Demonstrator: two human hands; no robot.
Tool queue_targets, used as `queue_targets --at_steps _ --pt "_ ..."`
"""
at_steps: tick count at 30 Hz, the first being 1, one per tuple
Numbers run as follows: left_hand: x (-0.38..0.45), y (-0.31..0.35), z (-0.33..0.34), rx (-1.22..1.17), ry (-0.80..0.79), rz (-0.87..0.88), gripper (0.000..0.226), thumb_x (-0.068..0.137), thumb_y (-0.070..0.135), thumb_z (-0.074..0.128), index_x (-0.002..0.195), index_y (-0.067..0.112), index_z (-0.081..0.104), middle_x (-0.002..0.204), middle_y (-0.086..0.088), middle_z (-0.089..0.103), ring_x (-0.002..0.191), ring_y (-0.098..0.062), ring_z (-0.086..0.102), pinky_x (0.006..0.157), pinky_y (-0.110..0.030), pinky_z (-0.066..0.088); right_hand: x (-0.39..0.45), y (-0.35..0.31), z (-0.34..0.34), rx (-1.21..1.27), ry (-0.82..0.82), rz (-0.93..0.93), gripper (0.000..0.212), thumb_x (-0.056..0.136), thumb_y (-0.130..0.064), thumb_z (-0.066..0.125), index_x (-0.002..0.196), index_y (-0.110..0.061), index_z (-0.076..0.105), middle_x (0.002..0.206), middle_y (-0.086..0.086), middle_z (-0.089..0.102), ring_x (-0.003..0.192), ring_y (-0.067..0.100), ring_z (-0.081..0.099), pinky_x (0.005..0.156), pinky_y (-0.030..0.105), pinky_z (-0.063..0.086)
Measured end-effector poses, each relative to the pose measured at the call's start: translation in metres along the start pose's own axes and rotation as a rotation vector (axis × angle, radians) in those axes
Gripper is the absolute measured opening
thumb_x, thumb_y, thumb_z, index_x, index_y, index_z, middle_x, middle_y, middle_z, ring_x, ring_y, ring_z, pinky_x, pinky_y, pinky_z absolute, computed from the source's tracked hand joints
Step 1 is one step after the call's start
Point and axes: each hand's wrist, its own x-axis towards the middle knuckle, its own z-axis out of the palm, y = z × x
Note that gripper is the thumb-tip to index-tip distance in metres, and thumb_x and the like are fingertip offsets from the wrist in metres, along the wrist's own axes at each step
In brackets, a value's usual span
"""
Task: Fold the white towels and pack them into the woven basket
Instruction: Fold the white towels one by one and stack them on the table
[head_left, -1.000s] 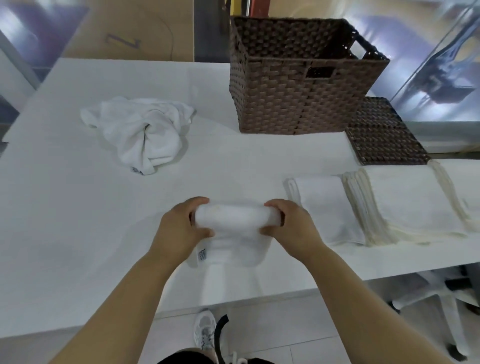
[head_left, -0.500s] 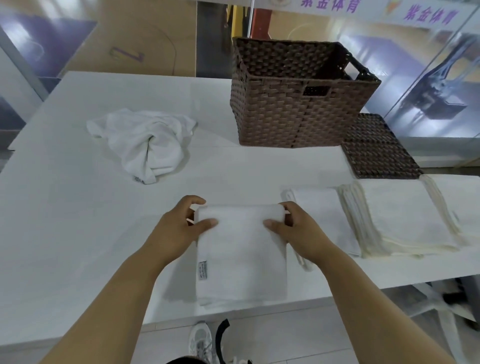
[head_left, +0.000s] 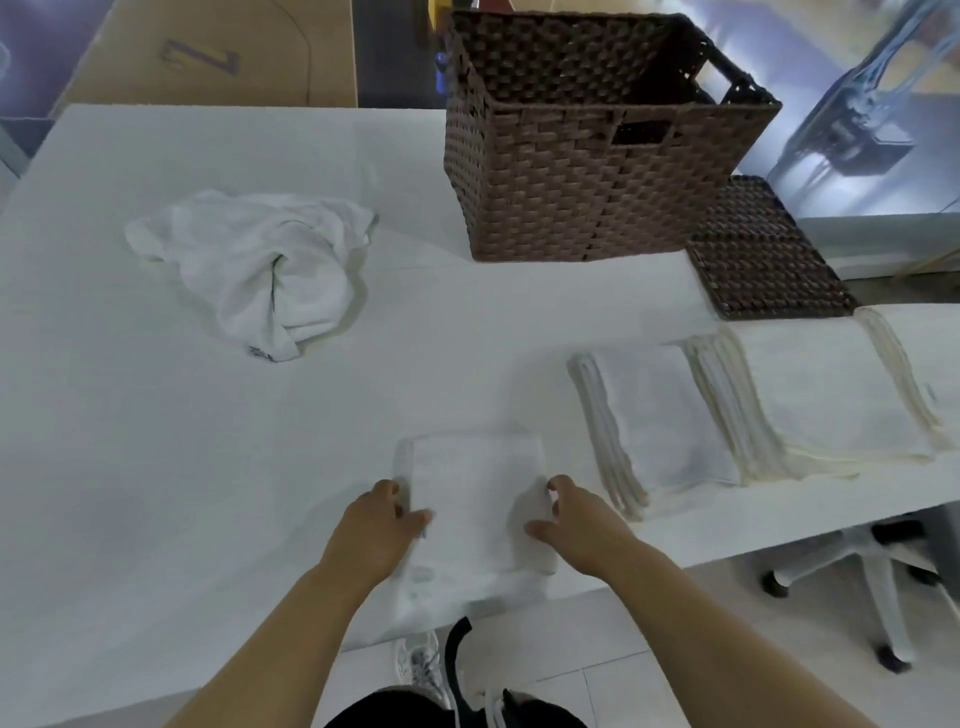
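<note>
Folded towel (head_left: 475, 499) is lying flat on the tabletop (head_left: 156, 467) at the near edge, directly between the two hands. Left hand (head_left: 376, 530) is being held at its left side, thumb resting on top, fingers curled at the edge; grip not fully visible. Right hand (head_left: 574, 519) is being held at its right side, thumb on the cloth, fingers bent around the edge. Just right of the right hand, a stack of folded towels (head_left: 665, 415) is sitting, with a cream folded stack (head_left: 831, 395) beyond it. Woven basket (head_left: 587, 171) is standing well ahead of the right hand, flat woven lid (head_left: 763, 254) beside it. Crumpled towel (head_left: 260, 265) is lying far ahead of the left hand.
</note>
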Motion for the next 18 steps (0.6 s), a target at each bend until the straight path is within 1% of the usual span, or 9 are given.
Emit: queue_targets --at_steps 3,5,7,8,10,13,15,16,18 --pt "0.005 0.0 0.007 -0.028 -0.033 -0.025 0.039 0.086 0.036 0.062 0.114 0.01 0.051 0.101 -0.001 0.062 0.091 -0.019 0.058 0.076 -0.03 0.046 0.003 -0.003 0.015 0.071 0.001 0.045 0.055 0.09 -0.038 0.059 0.132 -0.014 0.035 0.119 0.007 0.053 0.096 0.023 0.055 0.077 0.033 0.047" --pt "0.01 0.001 0.009 -0.031 -0.043 -0.046 0.033 0.083 0.033 0.065 0.104 0.01 0.054 0.097 -0.003 0.063 0.089 -0.02 0.06 0.077 -0.032 0.049 0.004 -0.005 0.021 0.078 0.018 0.063 0.054 0.09 -0.037 0.058 0.132 -0.012 0.035 0.122 0.008 0.051 0.1 0.025 0.055 0.078 0.032 0.046" --pt "0.017 0.001 0.01 -0.053 -0.066 -0.048 0.026 0.08 0.03 0.068 0.094 0.01 0.058 0.088 -0.002 0.065 0.083 -0.02 0.062 0.072 -0.033 0.05 0.005 -0.006 0.025 0.068 0.028 0.067 0.053 0.092 -0.035 0.056 0.132 -0.01 0.033 0.128 0.01 0.047 0.109 0.029 0.054 0.083 0.033 0.044" --pt "0.018 0.002 0.011 -0.06 -0.082 -0.041 0.022 0.08 0.028 0.068 0.089 0.009 0.059 0.082 -0.002 0.065 0.078 -0.019 0.062 0.066 -0.031 0.049 0.005 -0.007 0.024 0.069 0.034 0.064 0.052 0.092 -0.033 0.056 0.132 -0.009 0.032 0.13 0.011 0.045 0.111 0.03 0.053 0.086 0.034 0.043" --pt "0.019 0.005 0.014 -0.097 -0.098 -0.042 0.017 0.081 0.023 0.067 0.085 0.008 0.061 0.077 -0.002 0.065 0.072 -0.017 0.062 0.057 -0.025 0.043 0.005 -0.007 0.022 0.094 0.062 0.052 0.05 0.094 -0.029 0.054 0.133 -0.008 0.03 0.133 0.011 0.042 0.113 0.032 0.052 0.089 0.035 0.043" --pt "0.019 0.015 0.015 -0.221 -0.053 -0.059 0.016 0.081 0.017 0.067 0.089 0.003 0.063 0.08 -0.007 0.069 0.072 -0.018 0.065 0.057 -0.023 0.045 0.007 -0.008 0.012 0.187 0.112 0.023 0.046 0.094 -0.023 0.053 0.132 -0.01 0.031 0.132 0.01 0.04 0.11 0.03 0.053 0.087 0.036 0.044" --pt "0.017 0.028 0.012 -0.273 -0.019 -0.048 0.013 0.083 0.014 0.066 0.079 0.003 0.059 0.074 -0.008 0.066 0.068 -0.02 0.064 0.055 -0.023 0.043 0.01 -0.007 0.002 0.248 0.137 -0.018 0.045 0.094 -0.023 0.053 0.133 -0.013 0.032 0.131 0.007 0.04 0.108 0.027 0.052 0.087 0.035 0.046" --pt "0.016 0.034 0.01 -0.283 0.0 -0.031 0.018 0.084 0.015 0.065 0.072 0.006 0.055 0.068 -0.007 0.062 0.065 -0.02 0.062 0.053 -0.024 0.041 0.012 -0.005 -0.004 0.263 0.154 -0.047 0.046 0.094 -0.023 0.053 0.134 -0.015 0.032 0.131 0.004 0.041 0.108 0.024 0.052 0.087 0.034 0.045" --pt "0.014 0.049 0.006 -0.292 0.052 0.034 0.023 0.084 0.018 0.066 0.07 0.009 0.05 0.065 -0.003 0.058 0.065 -0.019 0.061 0.052 -0.023 0.038 0.013 0.0 -0.022 0.266 0.207 -0.112 0.049 0.094 -0.026 0.054 0.137 -0.018 0.031 0.132 0.0 0.042 0.11 0.02 0.05 0.085 0.03 0.043"
